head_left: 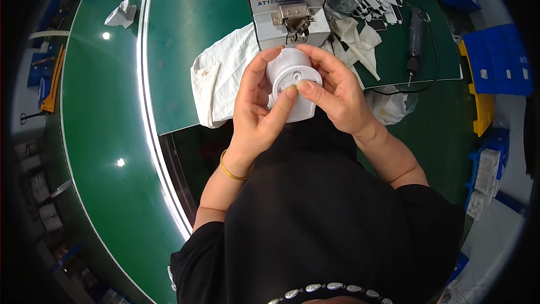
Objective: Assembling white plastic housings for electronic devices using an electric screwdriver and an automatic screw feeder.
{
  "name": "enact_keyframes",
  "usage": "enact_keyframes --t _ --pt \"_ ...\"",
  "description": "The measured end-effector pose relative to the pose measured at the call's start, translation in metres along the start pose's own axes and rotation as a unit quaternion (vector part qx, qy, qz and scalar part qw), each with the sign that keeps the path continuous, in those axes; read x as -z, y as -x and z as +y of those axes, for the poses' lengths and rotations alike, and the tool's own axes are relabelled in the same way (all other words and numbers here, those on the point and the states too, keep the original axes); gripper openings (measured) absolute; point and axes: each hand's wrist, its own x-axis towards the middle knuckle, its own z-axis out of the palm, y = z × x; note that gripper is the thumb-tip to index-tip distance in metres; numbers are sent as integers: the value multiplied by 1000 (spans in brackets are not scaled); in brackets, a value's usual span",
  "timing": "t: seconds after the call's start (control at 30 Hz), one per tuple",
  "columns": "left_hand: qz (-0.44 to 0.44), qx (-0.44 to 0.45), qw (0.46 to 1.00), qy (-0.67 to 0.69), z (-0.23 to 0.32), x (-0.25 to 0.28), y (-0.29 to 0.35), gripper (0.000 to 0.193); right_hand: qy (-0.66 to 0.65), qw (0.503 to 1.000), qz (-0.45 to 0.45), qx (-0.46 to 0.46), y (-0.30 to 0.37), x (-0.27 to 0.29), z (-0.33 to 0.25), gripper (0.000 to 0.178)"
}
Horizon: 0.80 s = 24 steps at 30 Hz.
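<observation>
A white plastic housing (pixel 288 61) is held up between my two hands, just in front of the bench machine. A round white disc (pixel 304 75) with small holes sits on the side facing me, and a flat-ended section shows below it. My left hand (pixel 254 101) wraps the housing's left side, its thumb pressing the disc's lower edge. From the other side my right hand (pixel 341 91) grips it, with the thumb on the disc beside the left thumb. Fingertips of both hands curl over the top, and the underside of the housing is hidden.
A pale machine (pixel 292 3) with a metal head stands on the green table. White cloth (pixel 225 70) lies left of it. To its right are a clear jar (pixel 341 1), white flat pieces (pixel 387 1) and an electric screwdriver (pixel 415 39). Blue bins (pixel 496 59) line the right.
</observation>
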Motion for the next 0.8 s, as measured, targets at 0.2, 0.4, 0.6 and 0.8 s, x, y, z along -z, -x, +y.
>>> enact_keyframes --t 0.2,0.4,0.6,0.8 --pt "4 8 999 52 -8 -4 -2 86 -19 999 9 -35 0 7 0 56" --pt "-96 -69 971 -207 -18 4 -2 120 24 998 43 -31 -3 67 2 53" --pt "-66 -56 982 -169 -21 7 7 119 630 609 468 -112 -18 224 -25 74" --pt "-56 -25 977 -204 -30 13 9 119 239 863 388 -217 1 315 4 58"
